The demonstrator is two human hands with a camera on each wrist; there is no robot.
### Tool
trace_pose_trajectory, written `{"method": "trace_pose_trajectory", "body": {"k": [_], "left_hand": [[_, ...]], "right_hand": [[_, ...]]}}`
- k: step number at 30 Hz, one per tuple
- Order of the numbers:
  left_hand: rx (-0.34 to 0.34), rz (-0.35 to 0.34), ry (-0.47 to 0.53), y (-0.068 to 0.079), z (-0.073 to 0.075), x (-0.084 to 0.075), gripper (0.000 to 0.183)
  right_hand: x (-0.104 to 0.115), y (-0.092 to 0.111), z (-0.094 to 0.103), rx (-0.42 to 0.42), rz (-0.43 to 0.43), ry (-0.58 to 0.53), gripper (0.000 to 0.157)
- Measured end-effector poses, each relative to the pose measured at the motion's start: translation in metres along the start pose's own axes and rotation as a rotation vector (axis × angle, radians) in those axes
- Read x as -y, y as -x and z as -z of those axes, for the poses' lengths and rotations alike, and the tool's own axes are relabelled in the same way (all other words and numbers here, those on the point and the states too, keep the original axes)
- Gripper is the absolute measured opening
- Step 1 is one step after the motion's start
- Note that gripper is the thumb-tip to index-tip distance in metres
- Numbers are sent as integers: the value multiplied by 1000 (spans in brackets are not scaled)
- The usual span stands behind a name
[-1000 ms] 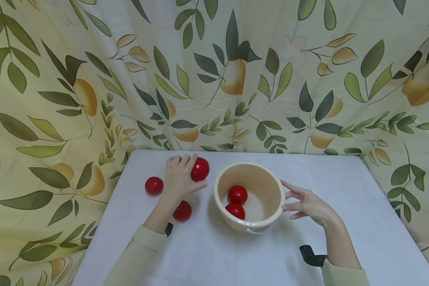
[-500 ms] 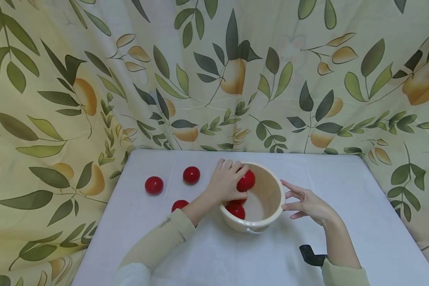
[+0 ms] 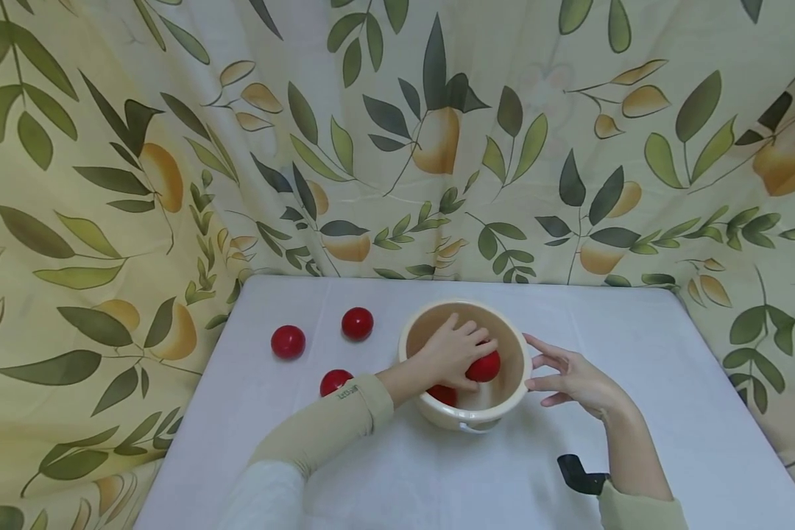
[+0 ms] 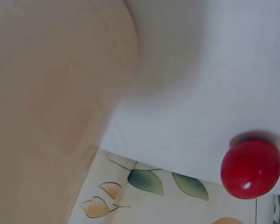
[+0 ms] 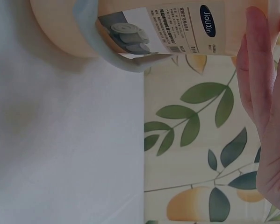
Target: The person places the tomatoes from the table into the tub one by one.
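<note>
My left hand (image 3: 452,355) reaches inside the cream plastic bucket (image 3: 447,418), its fingers and thumb around a glossy red ball (image 3: 485,366). Under that wrist, part of another red ball (image 3: 442,395) shows in the bucket; the rest is covered. At the bucket's right side, my right hand (image 3: 573,379) touches the rim with loosely extended fingertips. The right wrist view has this hand's fingers (image 5: 259,70) lying straight against the bucket's upper edge, near its printed label (image 5: 177,30). In the left wrist view the bucket wall (image 4: 51,102) fills the left side.
Left of the bucket, three red balls lie on the white-covered table (image 3: 397,486): one far left (image 3: 288,342), one near the back (image 3: 357,324), one partly behind the left sleeve (image 3: 335,381). A leaf-and-fruit patterned curtain (image 3: 384,206) hangs behind the table.
My left hand has carried a red ball rightward from the table, over the rim and down into the bucket. My right hand has stayed at the bucket's rim.
</note>
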State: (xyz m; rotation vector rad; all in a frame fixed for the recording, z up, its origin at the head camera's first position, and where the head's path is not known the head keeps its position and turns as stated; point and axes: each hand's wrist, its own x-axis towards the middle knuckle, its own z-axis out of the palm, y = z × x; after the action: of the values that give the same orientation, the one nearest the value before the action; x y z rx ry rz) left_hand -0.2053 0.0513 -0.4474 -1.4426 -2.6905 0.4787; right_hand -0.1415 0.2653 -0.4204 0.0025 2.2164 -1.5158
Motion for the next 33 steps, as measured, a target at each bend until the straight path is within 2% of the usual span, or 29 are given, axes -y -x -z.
{"method": "trace_pose_trajectory", "body": {"k": [5,9,18,33], "left_hand": [[84,-79,-79,-10,-5,-5,75],[155,-109,-124,-17,-8,-9,76],[280,-115,-193,-20,-12,-14,78],[435,-112,-283,-16,-15,-18,70]], "right_hand": [[0,1,1,9,10,-2,84],[0,0,1,14,10,-3,84],[1,1,1,11,9,-2,84],[-1,1,2,21,25,-11,85]]}}
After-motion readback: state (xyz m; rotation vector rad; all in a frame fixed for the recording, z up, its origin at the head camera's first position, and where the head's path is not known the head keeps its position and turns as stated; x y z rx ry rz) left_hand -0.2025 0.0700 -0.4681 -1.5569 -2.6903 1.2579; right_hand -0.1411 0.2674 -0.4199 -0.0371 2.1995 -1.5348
